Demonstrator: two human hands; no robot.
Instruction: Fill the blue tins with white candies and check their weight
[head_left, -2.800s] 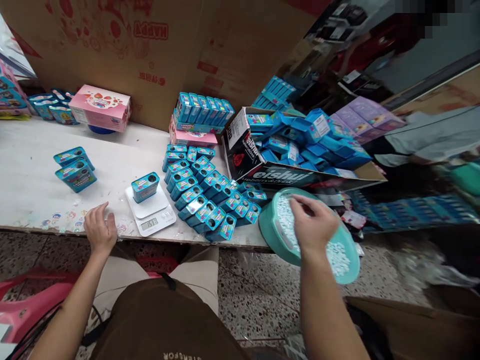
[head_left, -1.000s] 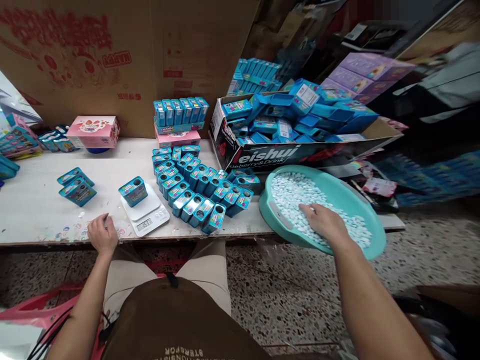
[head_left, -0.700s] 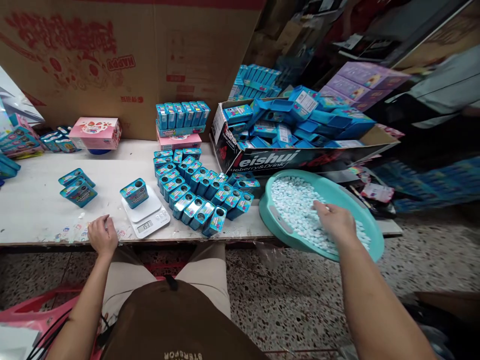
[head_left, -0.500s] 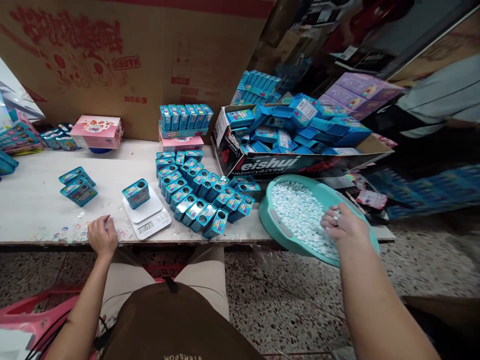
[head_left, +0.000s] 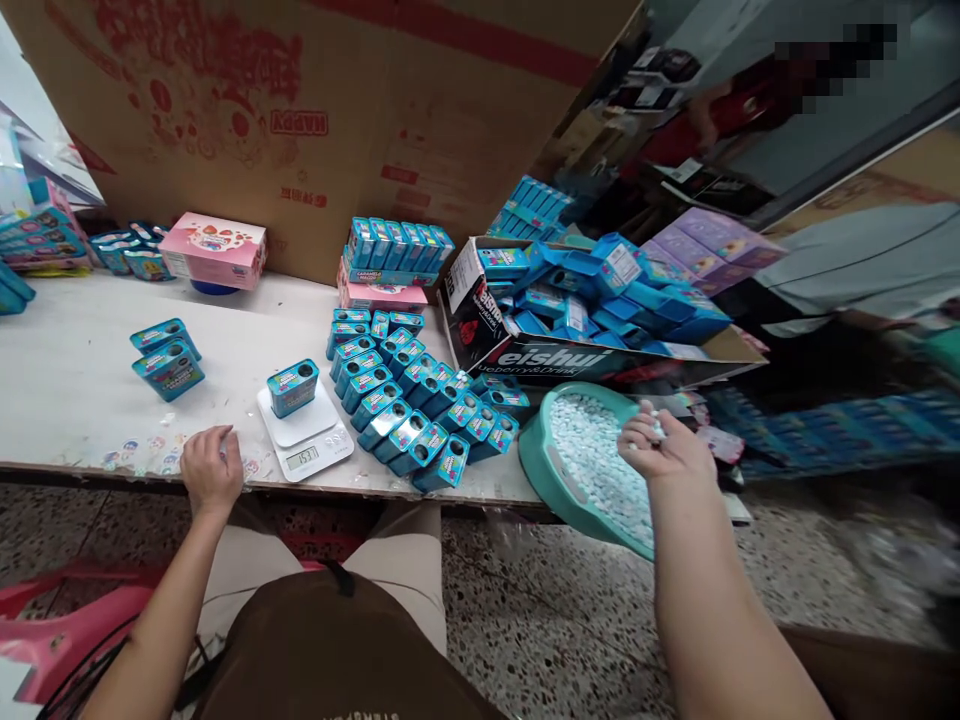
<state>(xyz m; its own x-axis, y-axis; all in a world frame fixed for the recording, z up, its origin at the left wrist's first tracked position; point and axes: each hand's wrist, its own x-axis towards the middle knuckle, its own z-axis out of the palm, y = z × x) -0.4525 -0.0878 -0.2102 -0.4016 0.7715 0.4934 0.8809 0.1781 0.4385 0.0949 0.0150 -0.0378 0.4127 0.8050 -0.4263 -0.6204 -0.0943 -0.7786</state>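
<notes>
My right hand [head_left: 664, 447] is cupped shut on a handful of small white candies, raised just above the teal basin [head_left: 541, 462] that holds a heap of them [head_left: 596, 455]. My left hand [head_left: 211, 467] rests on the table edge, fingers curled loosely with nothing in them, beside a white digital scale [head_left: 306, 435]. On the scale stands an open blue tin [head_left: 292, 386]. To the right of the scale, several open blue tins [head_left: 414, 404] lie in rows.
A cardboard box [head_left: 555, 350] heaped with blue tins stands behind the basin. Two blue tins [head_left: 166, 356] lie at the left of the white table [head_left: 75, 370]. A pink box [head_left: 213, 250] and a big carton wall [head_left: 337, 110] stand at the back. Another person's sleeve [head_left: 862, 265] shows at right.
My right hand scooped through the candies, closed on a handful and lifted it from the basin. The left hand stayed at the table edge. The camera view shifted.
</notes>
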